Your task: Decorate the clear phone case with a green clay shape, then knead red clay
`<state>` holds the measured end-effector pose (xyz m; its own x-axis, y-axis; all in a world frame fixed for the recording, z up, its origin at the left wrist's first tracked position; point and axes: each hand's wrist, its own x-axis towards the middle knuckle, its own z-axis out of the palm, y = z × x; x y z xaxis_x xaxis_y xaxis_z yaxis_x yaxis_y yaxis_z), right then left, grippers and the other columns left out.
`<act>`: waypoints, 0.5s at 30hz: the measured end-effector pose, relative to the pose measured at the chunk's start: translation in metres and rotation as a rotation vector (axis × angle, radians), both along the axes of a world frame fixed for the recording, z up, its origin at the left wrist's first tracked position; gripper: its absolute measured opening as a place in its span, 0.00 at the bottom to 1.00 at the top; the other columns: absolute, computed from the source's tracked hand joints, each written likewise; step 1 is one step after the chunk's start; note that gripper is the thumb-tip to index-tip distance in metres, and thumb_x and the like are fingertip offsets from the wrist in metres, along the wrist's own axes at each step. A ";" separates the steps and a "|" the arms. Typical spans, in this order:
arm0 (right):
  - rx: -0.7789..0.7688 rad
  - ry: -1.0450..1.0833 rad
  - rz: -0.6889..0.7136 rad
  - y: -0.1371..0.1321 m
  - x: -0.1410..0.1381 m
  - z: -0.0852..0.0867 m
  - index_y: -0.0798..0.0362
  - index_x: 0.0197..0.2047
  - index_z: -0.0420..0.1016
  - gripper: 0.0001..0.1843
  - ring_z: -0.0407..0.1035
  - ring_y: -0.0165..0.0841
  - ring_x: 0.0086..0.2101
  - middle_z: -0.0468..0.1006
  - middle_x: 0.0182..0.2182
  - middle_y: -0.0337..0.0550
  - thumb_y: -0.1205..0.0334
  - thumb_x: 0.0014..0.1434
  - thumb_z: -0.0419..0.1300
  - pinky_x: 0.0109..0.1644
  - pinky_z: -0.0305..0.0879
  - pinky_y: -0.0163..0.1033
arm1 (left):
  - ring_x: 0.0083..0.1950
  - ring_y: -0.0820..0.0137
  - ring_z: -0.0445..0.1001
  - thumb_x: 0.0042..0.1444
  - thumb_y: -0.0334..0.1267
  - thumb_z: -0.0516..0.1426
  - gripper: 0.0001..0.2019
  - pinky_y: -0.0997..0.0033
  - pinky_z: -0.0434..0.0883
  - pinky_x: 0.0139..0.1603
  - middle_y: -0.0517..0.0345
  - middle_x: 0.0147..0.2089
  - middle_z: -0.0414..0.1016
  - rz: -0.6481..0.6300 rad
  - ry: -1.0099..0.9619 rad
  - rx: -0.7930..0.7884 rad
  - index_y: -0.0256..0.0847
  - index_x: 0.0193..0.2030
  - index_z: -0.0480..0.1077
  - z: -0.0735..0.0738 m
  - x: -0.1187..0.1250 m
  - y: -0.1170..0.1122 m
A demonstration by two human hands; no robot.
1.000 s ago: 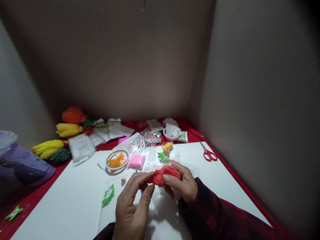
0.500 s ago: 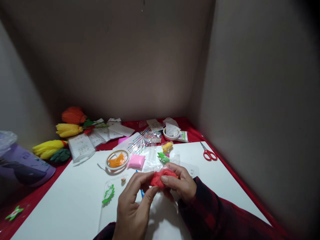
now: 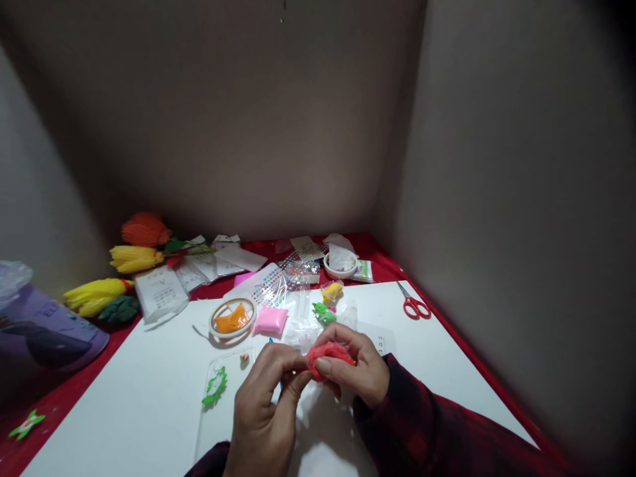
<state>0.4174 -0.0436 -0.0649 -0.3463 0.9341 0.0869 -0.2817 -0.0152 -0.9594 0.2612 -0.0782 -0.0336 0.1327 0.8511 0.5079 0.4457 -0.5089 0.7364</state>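
Between both hands, above the white board (image 3: 124, 397), is a soft lump of red modelling clay (image 3: 328, 353), with what looks like clear plastic wrap around it. My right hand (image 3: 365, 371) grips it from the right, thumb pressed on its front. My left hand (image 3: 268, 397) pinches its left edge between thumb and fingertips. A blue tool, mostly hidden, lies behind the left fingers. Left of the hands, a clear plate (image 3: 203, 417) carries a green clay leaf shape (image 3: 214, 387) and a tiny bead-like ball (image 3: 244, 358).
Pink clay packet (image 3: 271, 320), orange clay packet (image 3: 232, 318) in a white ring (image 3: 211, 326), green clay (image 3: 324, 313) and yellow clay (image 3: 332, 291) lie beyond the hands. Red scissors (image 3: 416, 308) rest at right. Gem sheets (image 3: 268, 283), paper flowers (image 3: 136, 258) and a purple cup (image 3: 54, 328) stand around.
My left fingers have drawn closer together, into a tighter pinch at the clay's left edge. The red clay has shifted slightly right and turned a little in the right hand.
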 end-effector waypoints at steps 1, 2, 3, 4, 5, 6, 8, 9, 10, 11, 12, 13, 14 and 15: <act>-0.001 -0.005 -0.001 0.000 0.000 0.000 0.56 0.34 0.68 0.19 0.58 0.22 0.14 0.73 0.20 0.36 0.49 0.49 0.66 0.16 0.53 0.28 | 0.33 0.70 0.71 0.58 0.32 0.56 0.04 0.73 0.70 0.32 0.59 0.32 0.71 0.009 -0.002 -0.001 0.42 0.34 0.72 -0.001 0.000 0.000; -0.005 -0.006 -0.004 0.000 0.000 0.000 0.56 0.34 0.68 0.19 0.58 0.22 0.14 0.73 0.19 0.36 0.49 0.49 0.66 0.16 0.53 0.28 | 0.33 0.70 0.71 0.58 0.33 0.56 0.04 0.72 0.70 0.33 0.58 0.33 0.71 0.015 -0.004 -0.007 0.42 0.34 0.72 -0.001 0.000 -0.001; -0.009 -0.009 -0.007 0.000 0.000 0.000 0.56 0.34 0.68 0.19 0.58 0.22 0.14 0.73 0.19 0.36 0.49 0.49 0.66 0.15 0.53 0.28 | 0.34 0.69 0.72 0.58 0.33 0.56 0.04 0.72 0.70 0.34 0.58 0.33 0.71 0.021 -0.013 -0.017 0.42 0.34 0.72 -0.003 0.001 -0.001; -0.010 -0.014 -0.013 0.000 0.001 0.000 0.55 0.34 0.68 0.19 0.58 0.22 0.14 0.73 0.20 0.35 0.50 0.49 0.66 0.16 0.53 0.28 | 0.34 0.69 0.72 0.58 0.33 0.56 0.03 0.72 0.71 0.34 0.57 0.34 0.71 0.033 -0.034 -0.026 0.42 0.35 0.72 -0.004 0.001 -0.001; -0.009 -0.021 -0.020 -0.001 0.001 0.001 0.55 0.34 0.68 0.18 0.58 0.22 0.14 0.73 0.20 0.35 0.50 0.49 0.66 0.16 0.54 0.28 | 0.34 0.69 0.72 0.57 0.34 0.57 0.02 0.72 0.71 0.34 0.57 0.34 0.72 0.056 -0.066 -0.034 0.42 0.36 0.71 -0.006 0.001 -0.001; -0.006 -0.031 -0.024 -0.001 0.001 0.001 0.55 0.35 0.68 0.18 0.58 0.22 0.15 0.73 0.20 0.35 0.51 0.50 0.66 0.17 0.54 0.28 | 0.34 0.69 0.72 0.56 0.34 0.57 0.02 0.72 0.71 0.33 0.58 0.34 0.72 0.080 -0.102 -0.036 0.42 0.37 0.71 -0.007 0.002 -0.001; 0.005 -0.054 -0.031 -0.001 0.001 0.004 0.56 0.35 0.69 0.17 0.59 0.22 0.16 0.73 0.20 0.35 0.51 0.49 0.66 0.18 0.56 0.28 | 0.35 0.68 0.73 0.56 0.34 0.58 0.05 0.71 0.72 0.34 0.57 0.36 0.72 0.105 -0.139 -0.035 0.42 0.40 0.70 -0.009 0.002 -0.001; 0.011 -0.058 -0.037 -0.001 0.001 0.006 0.56 0.34 0.70 0.17 0.59 0.23 0.16 0.72 0.20 0.35 0.51 0.49 0.66 0.18 0.56 0.28 | 0.36 0.68 0.73 0.56 0.34 0.58 0.07 0.71 0.72 0.35 0.57 0.37 0.72 0.093 -0.127 -0.027 0.43 0.42 0.70 -0.009 0.002 0.000; 0.018 -0.054 -0.043 -0.002 0.000 0.007 0.55 0.34 0.70 0.17 0.59 0.23 0.17 0.72 0.19 0.35 0.51 0.48 0.66 0.19 0.57 0.29 | 0.38 0.68 0.73 0.56 0.33 0.57 0.08 0.71 0.73 0.37 0.56 0.38 0.72 0.065 -0.096 -0.017 0.43 0.43 0.71 -0.008 0.002 0.000; 0.023 -0.046 -0.047 -0.002 0.000 0.008 0.55 0.33 0.70 0.17 0.59 0.23 0.17 0.71 0.19 0.35 0.52 0.47 0.67 0.19 0.57 0.29 | 0.39 0.67 0.73 0.57 0.33 0.56 0.08 0.71 0.73 0.38 0.55 0.40 0.72 0.033 -0.059 -0.007 0.44 0.44 0.72 -0.007 0.002 0.000; 0.026 -0.035 -0.051 -0.002 0.000 0.009 0.55 0.32 0.69 0.17 0.59 0.23 0.17 0.71 0.19 0.35 0.52 0.47 0.67 0.19 0.57 0.29 | 0.41 0.67 0.72 0.58 0.33 0.55 0.09 0.71 0.73 0.39 0.55 0.40 0.71 0.004 -0.027 0.005 0.45 0.44 0.73 -0.006 0.002 0.001; 0.026 -0.026 -0.055 -0.003 0.000 0.010 0.54 0.32 0.69 0.17 0.59 0.24 0.17 0.72 0.20 0.35 0.52 0.47 0.67 0.20 0.57 0.29 | 0.41 0.67 0.72 0.58 0.32 0.55 0.10 0.72 0.73 0.39 0.55 0.40 0.70 -0.013 -0.008 0.016 0.46 0.45 0.73 -0.005 0.001 0.001; 0.025 -0.019 -0.059 -0.003 0.000 0.010 0.54 0.32 0.69 0.17 0.60 0.24 0.18 0.72 0.20 0.35 0.52 0.47 0.67 0.20 0.56 0.29 | 0.41 0.67 0.72 0.59 0.32 0.54 0.10 0.73 0.73 0.40 0.55 0.40 0.69 -0.033 0.007 0.023 0.46 0.45 0.73 -0.004 0.000 0.000; 0.022 -0.014 -0.062 -0.004 0.000 0.010 0.54 0.32 0.69 0.16 0.60 0.24 0.18 0.72 0.20 0.36 0.51 0.48 0.67 0.20 0.56 0.29 | 0.41 0.68 0.72 0.59 0.32 0.54 0.11 0.75 0.72 0.39 0.56 0.40 0.69 -0.050 0.016 0.028 0.47 0.45 0.73 -0.004 -0.001 0.000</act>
<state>0.4169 -0.0476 -0.0553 -0.2893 0.9516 0.1033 -0.2685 0.0229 -0.9630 0.2606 -0.0780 -0.0373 0.1831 0.8290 0.5285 0.4313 -0.5508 0.7146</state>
